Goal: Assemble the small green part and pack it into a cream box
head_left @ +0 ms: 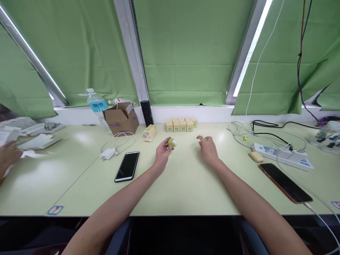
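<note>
Above the middle of the table, my left hand [162,152] is closed round a small round green-and-white object [172,142], pinched between thumb and fingers. My right hand [209,150] is low over the table further right, its fingers curled. A bit of yellow and something pale show at its fingertips, too small to name. Behind the hands, several small tan boxes [180,125] with green-edged labels stand in a close group. One more tan box [150,132] lies tilted to the left of them, with a flap seemingly open.
Left are a phone [127,166], a white charger [108,153], a cardboard box [121,119], a water bottle [97,106] and a black cylinder [146,112]. Right are a power strip [283,156] with cables and another phone [285,182]. Another person's hand [9,156] is at far left.
</note>
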A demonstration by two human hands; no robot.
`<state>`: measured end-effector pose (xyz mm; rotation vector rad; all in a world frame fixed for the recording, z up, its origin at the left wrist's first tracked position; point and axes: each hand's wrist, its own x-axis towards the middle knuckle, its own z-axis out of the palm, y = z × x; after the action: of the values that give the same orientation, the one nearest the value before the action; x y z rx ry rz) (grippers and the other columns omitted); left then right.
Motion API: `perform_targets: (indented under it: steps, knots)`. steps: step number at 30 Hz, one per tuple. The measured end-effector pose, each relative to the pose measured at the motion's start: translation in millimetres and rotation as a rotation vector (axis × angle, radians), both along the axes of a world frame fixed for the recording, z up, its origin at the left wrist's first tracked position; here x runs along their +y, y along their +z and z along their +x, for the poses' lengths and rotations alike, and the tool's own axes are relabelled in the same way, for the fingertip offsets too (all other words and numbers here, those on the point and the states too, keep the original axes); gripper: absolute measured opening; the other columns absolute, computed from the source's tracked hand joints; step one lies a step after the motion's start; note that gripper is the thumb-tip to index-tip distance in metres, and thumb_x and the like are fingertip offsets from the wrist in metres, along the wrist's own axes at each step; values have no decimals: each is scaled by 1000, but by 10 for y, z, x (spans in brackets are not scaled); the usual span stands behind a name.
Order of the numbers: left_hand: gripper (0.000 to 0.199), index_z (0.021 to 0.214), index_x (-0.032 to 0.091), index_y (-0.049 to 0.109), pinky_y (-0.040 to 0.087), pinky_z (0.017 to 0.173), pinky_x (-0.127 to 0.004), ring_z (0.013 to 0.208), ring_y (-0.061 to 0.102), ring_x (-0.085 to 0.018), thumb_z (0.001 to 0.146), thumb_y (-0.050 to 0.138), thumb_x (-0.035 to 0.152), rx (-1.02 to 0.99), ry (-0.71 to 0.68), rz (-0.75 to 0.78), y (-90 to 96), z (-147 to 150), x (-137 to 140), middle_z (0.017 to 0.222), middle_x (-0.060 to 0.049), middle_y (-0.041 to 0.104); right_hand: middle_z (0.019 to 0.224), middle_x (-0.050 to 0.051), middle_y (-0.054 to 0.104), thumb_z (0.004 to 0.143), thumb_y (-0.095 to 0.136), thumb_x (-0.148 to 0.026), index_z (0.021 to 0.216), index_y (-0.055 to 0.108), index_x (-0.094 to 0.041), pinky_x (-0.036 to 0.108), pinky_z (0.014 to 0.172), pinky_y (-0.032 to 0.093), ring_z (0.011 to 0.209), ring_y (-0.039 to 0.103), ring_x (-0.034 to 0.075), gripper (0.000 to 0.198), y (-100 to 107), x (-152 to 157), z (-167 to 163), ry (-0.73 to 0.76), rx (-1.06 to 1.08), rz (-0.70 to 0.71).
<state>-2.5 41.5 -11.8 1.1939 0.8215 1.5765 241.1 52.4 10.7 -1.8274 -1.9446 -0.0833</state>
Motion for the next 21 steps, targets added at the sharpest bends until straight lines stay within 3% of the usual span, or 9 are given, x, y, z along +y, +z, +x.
perform_targets:
  steps: [5, 8, 10, 13, 16, 21]
  knots:
    - [61, 134, 19, 63, 51, 103, -39, 111, 64, -24, 82, 81, 45, 91, 33, 104, 82, -6, -45, 126, -12, 67, 118, 14, 58, 100, 41, -16, 147, 45, -28, 43, 88, 49, 103, 59, 28, 49, -48, -220, -342, 330, 66, 43]
    - [56, 133, 20, 63, 49, 105, -40, 114, 62, -25, 84, 79, 42, 139, 29, 169, 125, -14, -59, 129, -12, 65, 115, 11, 63, 91, 53, -10, 156, 27, -24, 46, 95, 49, 109, 60, 29, 72, -114, -322, -440, 469, 212, -40]
    - [49, 130, 21, 65, 46, 106, -40, 115, 61, -25, 85, 77, 37, 205, 28, 206, 145, -18, -79, 131, -11, 64, 119, 9, 65, 84, 60, -8, 155, 24, -23, 46, 100, 47, 113, 60, 27, 81, -143, -357, -464, 499, 315, -119]
    - [41, 129, 23, 64, 44, 107, -41, 115, 59, -25, 89, 71, 28, 361, 13, 235, 165, -15, -133, 131, -10, 65, 122, 9, 67, 81, 66, -10, 143, 41, -23, 45, 103, 46, 117, 60, 27, 69, -154, -363, -475, 486, 361, -213]
    - [39, 130, 23, 62, 42, 108, -41, 117, 58, -25, 92, 63, 20, 500, -1, 258, 175, -10, -196, 130, -10, 65, 120, 9, 69, 79, 72, -14, 125, 56, -22, 44, 100, 47, 114, 61, 27, 49, -146, -351, -481, 465, 349, -219]
    - [41, 131, 24, 60, 41, 112, -43, 124, 56, -26, 92, 55, 12, 662, -39, 312, 178, -24, -249, 131, -9, 63, 114, 6, 70, 77, 77, -20, 116, 59, -23, 43, 96, 47, 109, 61, 26, 43, -123, -362, -491, 452, 362, -217]
